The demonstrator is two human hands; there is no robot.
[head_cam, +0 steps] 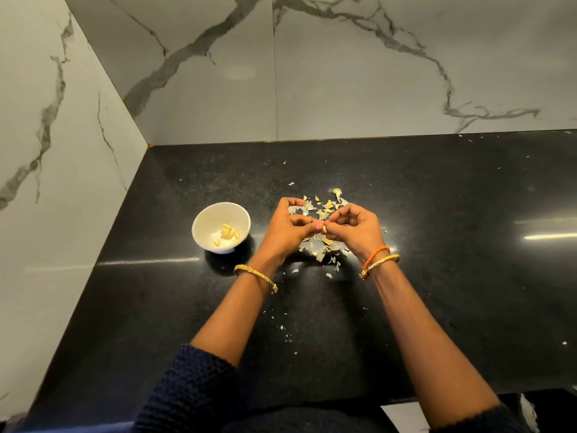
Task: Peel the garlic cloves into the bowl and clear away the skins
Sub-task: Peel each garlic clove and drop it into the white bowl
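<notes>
Bowl left, skins right, hands meeting between and above.

The bowl (221,228) sits on the counter (437,245) with peeled cloves (227,234) in it; just right, the left hand (288,228) and right hand (354,228) pinch one clove (324,229) over the scattered skins (324,210) (some lie nearer the wall, some nearer the person).

The table (437,276) is black polished stone, glossy, finely speckled, with bright reflections. The far and left walls (343,73) are smooth white marble-look slabs with grey veins and a soft sheen. The bowl (199,220) looks white and smooth. The garlic skins (324,245) are thin, papery, matt flakes. Sleeve (193,385): dark, coarse knit. Bangles (254,273): shiny gold-coloured metal.
</notes>
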